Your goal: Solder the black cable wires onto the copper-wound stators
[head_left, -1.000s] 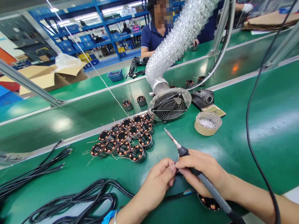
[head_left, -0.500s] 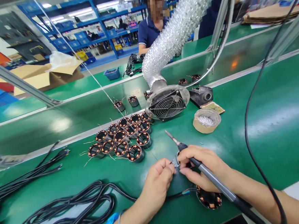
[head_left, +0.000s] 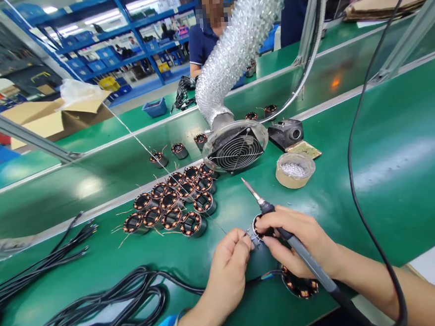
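Copper-and-black ring coil (head_left: 255,225) is up at the fingertips of the right hand (head_left: 305,239), half hidden by them, with the left hand (head_left: 228,266) just beside it. Going left to right: straight black cables (head_left: 42,264) lie on the shiny green tabletop (head_left: 359,222), then a looped black cable (head_left: 136,278) on the near side. Past that, a packed cluster of copper-and-black rings (head_left: 170,201) with loose copper wires poking out, plus 3 more behind, left of the black round-grilled fan (head_left: 236,149). Left hand has thumb and finger pinched together on thin wire ends by the coil, pretty tiny in view. Right hand is curled around a grey-and-black soldering iron (head_left: 308,261), tip angled away to the left; its fingers also touch the coil, can't tell how firmly. Below it, a second copper-wound ring (head_left: 307,291) is on the table. Furthest right, a tan-sided round tub (head_left: 289,181) holds silvery bits.
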The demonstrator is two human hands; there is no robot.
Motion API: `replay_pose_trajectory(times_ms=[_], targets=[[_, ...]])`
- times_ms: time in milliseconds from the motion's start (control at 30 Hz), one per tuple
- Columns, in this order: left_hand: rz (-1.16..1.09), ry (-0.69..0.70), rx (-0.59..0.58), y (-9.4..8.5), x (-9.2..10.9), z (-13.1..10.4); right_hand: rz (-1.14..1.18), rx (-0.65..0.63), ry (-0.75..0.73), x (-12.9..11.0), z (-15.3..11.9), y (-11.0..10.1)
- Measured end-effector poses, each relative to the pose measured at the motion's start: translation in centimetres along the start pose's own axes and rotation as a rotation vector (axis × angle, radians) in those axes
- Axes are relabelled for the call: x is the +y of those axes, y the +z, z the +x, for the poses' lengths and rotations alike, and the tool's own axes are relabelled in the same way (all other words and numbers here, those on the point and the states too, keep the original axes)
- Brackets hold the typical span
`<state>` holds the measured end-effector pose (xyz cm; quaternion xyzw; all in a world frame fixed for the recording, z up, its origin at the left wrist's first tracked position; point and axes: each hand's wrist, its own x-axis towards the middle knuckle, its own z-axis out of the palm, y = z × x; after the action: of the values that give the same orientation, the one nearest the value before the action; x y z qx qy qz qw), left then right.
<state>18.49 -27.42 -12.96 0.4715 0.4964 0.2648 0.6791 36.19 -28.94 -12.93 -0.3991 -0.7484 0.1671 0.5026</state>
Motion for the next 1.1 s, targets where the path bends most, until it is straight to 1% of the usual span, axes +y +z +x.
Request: replay_pose_trajectory(times_ms=[100,233,367,500,633,800,1000,1100], targets=[[0.019,0.008,0.0,-0.1,-0.3,-0.2,0.026,0.03,0.015,0.0,-0.4,-0.7],[0.048,0.03,0.0,-0.1,-0.8,-0.4,0.068,0.047,0.071,-0.2,-0.5,-2.3],[0.063,0.029,0.01,0.0,-0.9,-0.5,0.17,0.094,0.115,-0.5,-0.6,-3.6],[0.078,0.032,0.016,0.0,-1.0,-0.5,0.276,0.163,0.231,-0.6,-1.0,-3.8],[0.08,0.044,0.014,-0.1,-1.2,-0.5,0.316,0.145,0.308,-0.4,-1.3,-3.5],[0.076,0.059,0.007,-0.1,-1.3,-0.5,0.336,0.119,0.279,-0.4,-1.2,-3.5],[0.097,0.071,0.005,-0.1,-1.3,-0.7,0.319,0.075,0.203,-1.0,-0.9,-3.7],[0.101,0.075,0.001,0.0,-1.2,-0.7,0.279,0.061,0.136,-1.5,-0.5,-3.7]])
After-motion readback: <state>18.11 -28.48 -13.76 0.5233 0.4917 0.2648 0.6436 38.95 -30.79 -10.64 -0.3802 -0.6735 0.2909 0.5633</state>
